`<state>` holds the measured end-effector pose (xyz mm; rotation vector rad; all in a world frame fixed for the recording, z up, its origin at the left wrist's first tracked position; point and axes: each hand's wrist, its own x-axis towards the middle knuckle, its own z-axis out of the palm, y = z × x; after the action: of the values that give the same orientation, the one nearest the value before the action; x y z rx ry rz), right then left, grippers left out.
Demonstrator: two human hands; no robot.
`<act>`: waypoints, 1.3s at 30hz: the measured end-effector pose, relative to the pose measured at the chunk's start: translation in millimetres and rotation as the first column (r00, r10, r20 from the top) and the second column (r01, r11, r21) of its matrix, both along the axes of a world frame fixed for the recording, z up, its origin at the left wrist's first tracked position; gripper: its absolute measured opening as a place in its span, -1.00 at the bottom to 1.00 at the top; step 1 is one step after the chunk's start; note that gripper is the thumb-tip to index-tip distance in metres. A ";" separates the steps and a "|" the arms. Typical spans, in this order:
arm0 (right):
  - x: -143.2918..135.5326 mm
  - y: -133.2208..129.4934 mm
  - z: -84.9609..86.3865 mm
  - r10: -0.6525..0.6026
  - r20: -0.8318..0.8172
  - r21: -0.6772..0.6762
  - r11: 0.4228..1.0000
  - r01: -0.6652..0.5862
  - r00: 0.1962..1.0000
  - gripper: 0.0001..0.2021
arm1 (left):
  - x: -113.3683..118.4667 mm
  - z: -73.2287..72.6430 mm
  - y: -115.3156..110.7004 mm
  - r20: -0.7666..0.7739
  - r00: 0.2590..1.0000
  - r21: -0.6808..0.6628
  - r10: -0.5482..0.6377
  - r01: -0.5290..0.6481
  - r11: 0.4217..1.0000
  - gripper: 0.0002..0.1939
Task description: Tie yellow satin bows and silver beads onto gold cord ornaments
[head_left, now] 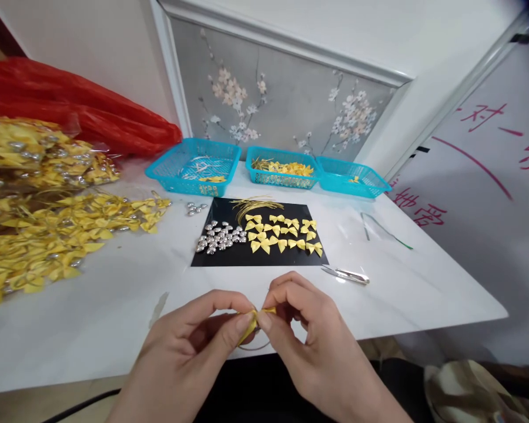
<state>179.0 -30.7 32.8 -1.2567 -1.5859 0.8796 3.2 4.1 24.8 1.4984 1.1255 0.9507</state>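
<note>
Above the table (114,329), yellow ribbon (248,333) is finger-pinched by left hand (198,336) and right hand (309,329). Crushing is best avoided.

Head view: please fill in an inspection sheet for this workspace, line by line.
Surface: white glossy tabletop; black rectangular mat lying on it.
Job's things: shiny silver beads, yellow ribbon bows and thin gold-coloured wires at the mat.
Clutter: silver metal snips by the mat's near right corner; thin green strips farther right; heaped yellow-and-silver pieces at left.
Hands: left hand and right hand pinch one small yellow ribbon piece with their fingers.
Cables: black cable, lower left.
Surroundings: turquoise plastic baskets, red plastic bag, grey floral panel, white board with red writing.
</note>
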 end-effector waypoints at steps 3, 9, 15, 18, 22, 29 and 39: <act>7.5 0.0 2.7 -0.014 -0.069 0.027 1.000 0.016 0.998 -0.90 | 1.8 -2.1 -3.3 0.020 0.996 -0.052 0.086 -0.085 0.995 -0.85; 9.6 -1.9 11.8 -0.074 -0.271 0.229 0.963 0.139 0.960 -0.63 | 7.7 -10.5 -8.8 0.049 0.970 -0.029 0.240 -0.238 0.971 -0.70; -8.6 3.0 22.8 -0.101 -0.201 0.363 0.916 0.169 0.974 -0.78 | 10.4 -7.9 -11.6 0.014 0.966 0.072 0.259 -0.259 0.963 -0.76; -18.9 6.2 25.9 -0.076 -0.132 0.466 0.875 0.129 0.988 -0.76 | 11.3 -3.9 -13.8 0.047 0.966 0.099 0.255 -0.259 0.961 -0.85; -36.5 2.0 16.9 -0.154 -0.069 0.495 0.853 0.168 0.986 -0.71 | 9.3 -4.2 -13.8 0.027 0.971 0.104 0.236 -0.238 0.966 -0.88; -36.8 -14.5 -17.9 -0.268 0.072 0.491 0.848 0.200 0.961 -0.74 | 0.2 -9.6 -10.0 0.048 0.940 -0.016 0.338 -0.338 0.941 -0.78; -30.7 -16.7 -18.4 -0.326 0.236 0.460 0.867 0.190 0.915 -0.75 | 2.7 -10.6 -6.5 0.058 0.938 -0.061 0.342 -0.339 0.939 -0.74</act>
<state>148.3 -47.4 14.4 -1.2824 -1.6785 0.1436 5.9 -2.4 14.2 1.2415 1.3766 1.1893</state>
